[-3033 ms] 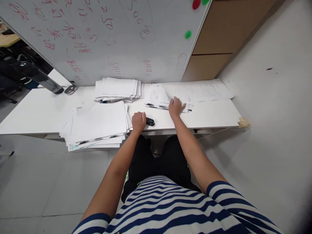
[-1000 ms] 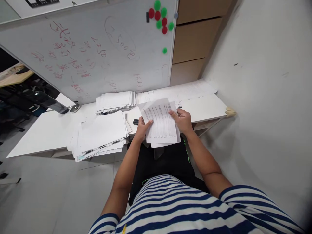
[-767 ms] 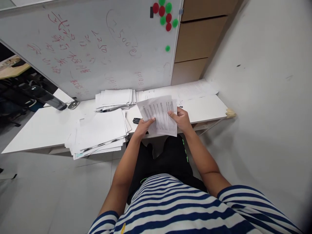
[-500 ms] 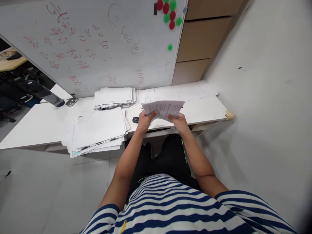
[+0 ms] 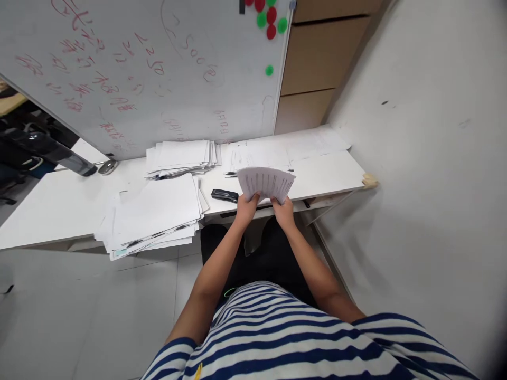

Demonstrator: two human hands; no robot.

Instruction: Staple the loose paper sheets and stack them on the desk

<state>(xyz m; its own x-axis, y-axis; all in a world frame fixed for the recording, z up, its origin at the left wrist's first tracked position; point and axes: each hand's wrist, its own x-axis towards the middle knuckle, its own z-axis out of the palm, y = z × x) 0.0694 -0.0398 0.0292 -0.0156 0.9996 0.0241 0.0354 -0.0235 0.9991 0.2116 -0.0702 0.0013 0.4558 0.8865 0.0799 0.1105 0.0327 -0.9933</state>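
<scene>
Between both hands I hold printed paper sheets point(image 5: 266, 180), bowed into a curve above the desk's front edge. My left hand point(image 5: 247, 208) is closed on the near left corner, thumb on top. My right hand point(image 5: 283, 210) grips the near right corner in the same way. How many sheets there are I cannot tell. Just left of my left hand a black stapler point(image 5: 224, 196) lies on the white desk point(image 5: 317, 177). Behind the held sheets, other papers point(image 5: 259, 154) lie flat on the desk.
To the left sit a large paper stack point(image 5: 158, 206), overhanging the front edge, and a smaller stack point(image 5: 180, 155) behind it. A mouse point(image 5: 108, 167) and a dark bottle point(image 5: 75, 160) are farther left. A whiteboard point(image 5: 222, 31) with magnets stands behind; a wall point(image 5: 428, 158) rises at right.
My hands have come closer together, bending the sheets into a stronger curve. More of the stapler shows now. The view has shifted slightly to the right.
</scene>
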